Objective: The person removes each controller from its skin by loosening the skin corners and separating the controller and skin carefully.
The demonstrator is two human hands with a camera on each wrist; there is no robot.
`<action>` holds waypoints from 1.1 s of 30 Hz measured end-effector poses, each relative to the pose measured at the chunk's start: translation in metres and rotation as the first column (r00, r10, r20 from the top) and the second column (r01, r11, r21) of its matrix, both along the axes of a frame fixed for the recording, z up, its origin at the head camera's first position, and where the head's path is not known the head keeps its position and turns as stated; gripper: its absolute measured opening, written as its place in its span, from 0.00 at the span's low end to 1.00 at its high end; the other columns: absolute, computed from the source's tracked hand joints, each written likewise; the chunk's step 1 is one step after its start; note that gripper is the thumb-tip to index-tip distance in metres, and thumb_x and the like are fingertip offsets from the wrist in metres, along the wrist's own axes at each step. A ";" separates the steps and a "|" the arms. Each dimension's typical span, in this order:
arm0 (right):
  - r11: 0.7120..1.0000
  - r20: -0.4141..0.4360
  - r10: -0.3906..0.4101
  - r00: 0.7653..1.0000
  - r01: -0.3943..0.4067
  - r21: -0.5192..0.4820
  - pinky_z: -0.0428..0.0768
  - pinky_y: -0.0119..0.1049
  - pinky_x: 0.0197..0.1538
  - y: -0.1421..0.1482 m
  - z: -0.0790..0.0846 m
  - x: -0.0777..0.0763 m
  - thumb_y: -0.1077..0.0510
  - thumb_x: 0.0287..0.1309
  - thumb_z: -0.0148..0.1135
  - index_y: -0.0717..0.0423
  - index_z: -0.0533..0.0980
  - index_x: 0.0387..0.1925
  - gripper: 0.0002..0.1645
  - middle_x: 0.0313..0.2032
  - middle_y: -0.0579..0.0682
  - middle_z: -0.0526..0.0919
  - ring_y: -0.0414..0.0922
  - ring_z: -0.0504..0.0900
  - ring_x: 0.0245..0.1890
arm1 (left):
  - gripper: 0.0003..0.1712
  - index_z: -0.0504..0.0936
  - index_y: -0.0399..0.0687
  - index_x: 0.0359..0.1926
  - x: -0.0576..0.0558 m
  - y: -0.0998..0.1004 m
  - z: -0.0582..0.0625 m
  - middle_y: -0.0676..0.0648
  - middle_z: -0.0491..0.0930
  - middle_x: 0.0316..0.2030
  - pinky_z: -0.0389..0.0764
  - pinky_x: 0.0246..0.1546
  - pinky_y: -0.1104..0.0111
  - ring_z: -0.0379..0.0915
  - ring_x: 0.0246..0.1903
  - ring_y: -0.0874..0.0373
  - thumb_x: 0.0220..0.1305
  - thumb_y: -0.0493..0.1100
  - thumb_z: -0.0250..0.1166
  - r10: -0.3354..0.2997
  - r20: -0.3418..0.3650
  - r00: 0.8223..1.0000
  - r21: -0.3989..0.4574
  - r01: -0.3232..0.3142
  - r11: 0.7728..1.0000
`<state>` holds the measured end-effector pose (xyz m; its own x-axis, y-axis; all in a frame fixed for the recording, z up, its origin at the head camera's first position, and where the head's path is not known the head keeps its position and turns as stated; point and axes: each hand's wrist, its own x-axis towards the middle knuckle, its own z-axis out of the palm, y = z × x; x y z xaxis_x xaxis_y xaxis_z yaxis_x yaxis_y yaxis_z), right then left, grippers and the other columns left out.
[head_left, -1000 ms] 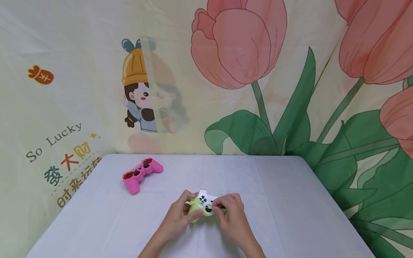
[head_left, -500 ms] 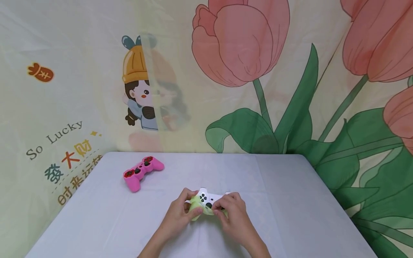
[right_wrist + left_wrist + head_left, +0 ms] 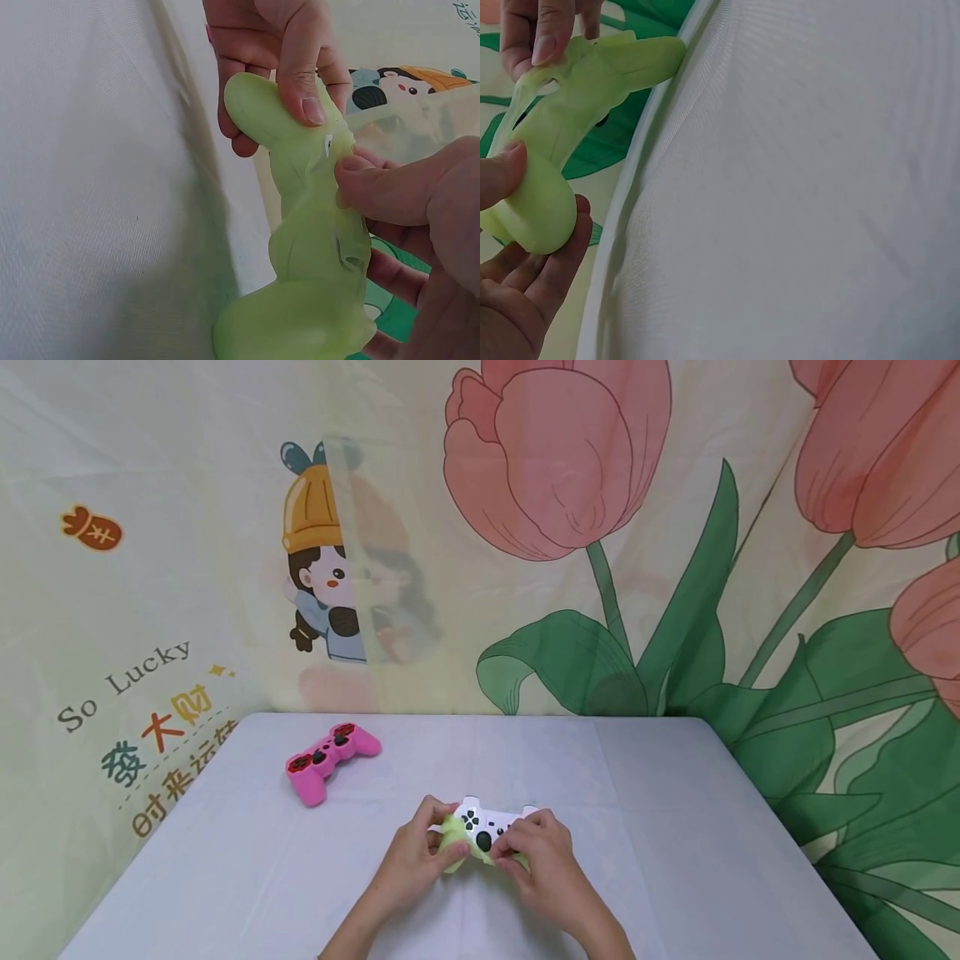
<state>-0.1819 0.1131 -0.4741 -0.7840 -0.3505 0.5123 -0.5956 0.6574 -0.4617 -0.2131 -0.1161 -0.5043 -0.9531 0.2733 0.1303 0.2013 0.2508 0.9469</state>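
A white game controller point(image 3: 492, 821) with black buttons and sticks is held over the table's near middle. A pale green silicone sleeve point(image 3: 585, 105) covers its underside and grips, and its stretched edge is pulled down off part of the face. My left hand point(image 3: 422, 847) grips the left handle, thumb on the green sleeve and fingers behind. With thumb and finger my right hand point(image 3: 542, 864) pinches the sleeve's edge near the middle, hiding the controller's right side in the head view. In the right wrist view the sleeve point(image 3: 300, 247) looks creased around both grips.
A pink controller point(image 3: 330, 762) with red and black button areas lies toward the back left of the table. The table point(image 3: 675, 827) has a white cloth. Behind it hangs a backdrop point(image 3: 405, 410) printed with tulips and a cartoon figure.
My right hand has pulled the sleeve's edge down toward me, so more of the white face and the black left stick show. My left hand keeps its grip.
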 end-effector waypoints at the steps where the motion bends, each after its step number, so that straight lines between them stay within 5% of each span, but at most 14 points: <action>1: 1.000 -0.006 0.002 1.000 -0.002 0.004 0.70 0.47 0.52 0.000 0.000 0.000 0.63 0.48 0.82 0.37 0.82 0.29 0.19 0.30 0.26 0.78 0.37 0.70 0.44 | 0.25 0.73 0.48 0.60 0.000 0.000 0.000 0.37 0.80 0.56 0.88 0.37 0.69 0.88 0.44 0.56 0.68 0.38 0.74 0.001 -0.003 1.000 0.001 -0.001 1.000; 10: 0.997 0.068 -0.046 0.997 0.050 -0.066 0.70 0.52 0.56 -0.003 0.000 -0.001 0.64 0.50 0.82 0.39 0.83 0.30 0.17 0.34 0.26 0.82 0.38 0.71 0.46 | 0.26 0.72 0.47 0.61 -0.001 -0.002 0.000 0.35 0.79 0.58 0.88 0.38 0.69 0.88 0.46 0.53 0.67 0.39 0.75 -0.008 0.004 1.000 0.003 0.008 1.000; 18: 0.991 -0.065 -0.078 0.995 0.070 -0.117 0.74 0.44 0.51 -0.005 -0.005 -0.004 0.65 0.45 0.85 0.41 0.86 0.33 0.18 0.35 0.31 0.85 0.38 0.75 0.44 | 0.27 0.71 0.45 0.61 0.000 -0.002 0.000 0.34 0.80 0.59 0.87 0.37 0.70 0.89 0.46 0.49 0.67 0.37 0.75 -0.018 0.010 1.000 0.043 0.018 0.999; 23: 0.987 0.090 -0.086 0.992 0.098 -0.130 0.75 0.45 0.54 -0.004 -0.002 -0.004 0.63 0.52 0.82 0.41 0.87 0.39 0.17 0.40 0.32 0.84 0.38 0.74 0.48 | 0.26 0.70 0.44 0.60 0.000 -0.002 -0.001 0.33 0.80 0.60 0.87 0.37 0.70 0.89 0.46 0.49 0.67 0.38 0.75 -0.015 0.009 1.000 0.040 0.015 0.999; 33: 0.963 0.330 -0.165 0.929 0.223 -0.148 0.75 0.58 0.66 0.011 0.001 -0.005 0.60 0.59 0.78 0.45 0.79 0.64 0.32 0.63 0.47 0.77 0.53 0.72 0.66 | 0.26 0.69 0.44 0.59 0.000 -0.004 -0.002 0.32 0.79 0.61 0.87 0.38 0.69 0.89 0.46 0.53 0.68 0.39 0.74 -0.013 0.015 1.000 0.020 0.013 1.000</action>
<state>-0.1873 0.1243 -0.4726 -0.9575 -0.1003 0.2703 -0.2709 0.6342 -0.7242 -0.2133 -0.1201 -0.5061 -0.9514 0.2830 0.1217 0.1903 0.2293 0.9546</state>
